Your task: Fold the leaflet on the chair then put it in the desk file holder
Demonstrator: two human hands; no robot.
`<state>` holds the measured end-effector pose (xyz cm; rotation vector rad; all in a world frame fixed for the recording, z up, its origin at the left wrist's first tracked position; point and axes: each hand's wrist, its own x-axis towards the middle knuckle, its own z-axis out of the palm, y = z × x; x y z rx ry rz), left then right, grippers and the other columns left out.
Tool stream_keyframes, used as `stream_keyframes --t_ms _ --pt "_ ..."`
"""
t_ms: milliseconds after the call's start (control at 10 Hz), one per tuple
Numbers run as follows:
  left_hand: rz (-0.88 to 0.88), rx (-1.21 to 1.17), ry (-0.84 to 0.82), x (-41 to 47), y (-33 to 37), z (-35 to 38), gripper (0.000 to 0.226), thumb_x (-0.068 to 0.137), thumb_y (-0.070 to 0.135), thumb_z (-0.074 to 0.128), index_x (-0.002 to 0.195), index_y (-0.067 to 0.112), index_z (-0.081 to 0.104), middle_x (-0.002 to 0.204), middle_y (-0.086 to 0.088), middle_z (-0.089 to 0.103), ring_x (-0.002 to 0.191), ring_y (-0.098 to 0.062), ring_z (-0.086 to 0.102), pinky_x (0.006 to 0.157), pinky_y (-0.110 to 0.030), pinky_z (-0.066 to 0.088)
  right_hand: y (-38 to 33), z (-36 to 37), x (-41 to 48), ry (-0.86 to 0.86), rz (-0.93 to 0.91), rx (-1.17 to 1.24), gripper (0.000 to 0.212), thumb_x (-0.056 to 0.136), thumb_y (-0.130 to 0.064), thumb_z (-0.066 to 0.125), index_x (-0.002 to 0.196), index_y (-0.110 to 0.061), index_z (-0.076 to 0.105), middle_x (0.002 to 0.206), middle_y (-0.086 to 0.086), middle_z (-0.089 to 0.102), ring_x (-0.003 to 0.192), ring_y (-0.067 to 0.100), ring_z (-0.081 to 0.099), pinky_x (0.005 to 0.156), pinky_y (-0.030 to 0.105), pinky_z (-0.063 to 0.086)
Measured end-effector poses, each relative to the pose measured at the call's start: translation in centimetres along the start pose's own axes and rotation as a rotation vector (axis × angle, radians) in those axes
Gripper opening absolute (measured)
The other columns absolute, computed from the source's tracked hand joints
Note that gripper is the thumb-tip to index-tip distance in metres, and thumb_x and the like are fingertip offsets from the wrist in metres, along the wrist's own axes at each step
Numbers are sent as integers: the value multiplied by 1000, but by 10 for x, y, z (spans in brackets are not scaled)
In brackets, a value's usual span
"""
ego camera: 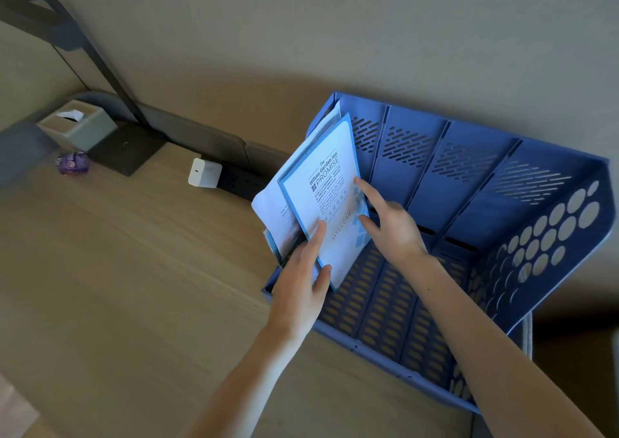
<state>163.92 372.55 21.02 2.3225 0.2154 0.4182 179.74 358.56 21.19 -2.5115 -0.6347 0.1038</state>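
A folded white leaflet (pixel 326 189) with a blue border and printed text stands tilted in the leftmost compartment of the blue plastic file holder (pixel 475 203) on the wooden desk. My left hand (pixel 303 276) grips its lower left edge, thumb on the front face. My right hand (pixel 390 219) rests fingertips against the leaflet's right edge, fingers spread. More white papers (pixel 271 209) lean behind the leaflet in the same compartment. The other compartments hold nothing. The chair is out of view.
The wooden desk (pixel 134 270) runs left of the holder. A white charger (pixel 205 173) sits in a black power strip by the wall. Farther left are a grey tissue box (pixel 75 127), a dark pad (pixel 129 151), a purple wrapped item (pixel 72 163) and a lamp arm (pixel 100 55).
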Motion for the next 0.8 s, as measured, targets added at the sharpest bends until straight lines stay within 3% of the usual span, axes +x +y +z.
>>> stream_keyframes --t_ms 100,200,300,400,500,700,800 --pt "12 -21 -13 -4 4 -8 68 93 8 62 152 23 31 135 4 55 127 0 43 99 -15 38 -4 -4 -7 26 24 -9 77 98 -23 58 153 -47 10 72 3 50 63 19 51 52 37 52" --pt "10 -16 4 -11 6 -17 66 94 11 61 151 28 32 134 4 56 126 -4 47 95 -23 46 -7 -7 -18 63 50 -13 77 98 -24 58 153 -46 10 61 -1 44 53 15 44 42 28 35" --pt "3 31 -13 -20 7 -27 65 96 17 59 151 33 29 137 7 53 124 -7 49 89 -23 47 -9 -13 -32 79 82 17 75 98 -25 56 153 -48 10 66 4 55 56 19 50 45 31 41" --pt "36 70 -27 -28 12 -38 63 96 20 57 151 31 29 140 7 51 127 -9 47 89 -17 39 -14 -21 -50 110 89 53 70 98 -26 56 153 -42 17 97 12 70 89 29 64 67 42 56" --pt "76 95 -27 -38 19 -51 60 95 22 58 150 25 34 143 5 49 130 -13 46 93 -25 45 -24 -31 -75 186 92 80 66 97 -27 56 154 -36 24 117 10 66 110 32 60 80 43 54" --pt "253 159 -27 -59 35 -82 56 89 22 67 141 10 50 140 -13 54 129 -32 50 101 -44 47 -64 -53 -155 388 121 46 57 97 -33 57 150 -24 39 129 10 58 118 31 51 93 43 49" --pt "336 219 -94 -73 41 -98 56 93 31 61 143 10 48 146 -13 50 135 -36 43 106 -49 41 -85 -56 -193 455 103 -72 56 96 -33 59 147 -15 44 132 12 58 121 34 51 97 48 47"
